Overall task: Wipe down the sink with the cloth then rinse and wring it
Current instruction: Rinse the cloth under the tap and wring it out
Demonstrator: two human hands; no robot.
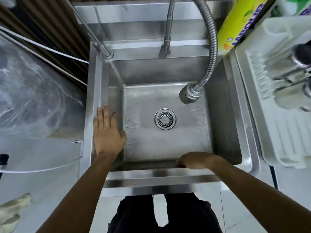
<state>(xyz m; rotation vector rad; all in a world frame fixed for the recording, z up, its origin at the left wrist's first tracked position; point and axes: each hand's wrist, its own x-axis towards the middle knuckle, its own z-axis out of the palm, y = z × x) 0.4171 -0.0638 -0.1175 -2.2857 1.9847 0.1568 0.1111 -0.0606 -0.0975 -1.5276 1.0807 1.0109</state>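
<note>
The steel sink has a wet floor with water drops and a round drain strainer in the middle. My left hand lies flat with straight fingers on the sink's left rim and inner wall. My right hand is down at the top of the sink's front inner wall, knuckles up and fingertips curled under. Whatever lies beneath that hand is hidden, and no cloth shows there. A pale crumpled cloth lies at the bottom left, far from both hands.
A flexible hose sprayer hangs over the sink's back right corner, with a tap behind. A white dish rack stands to the right, next to a yellow-green bottle. Clear plastic covers the left counter.
</note>
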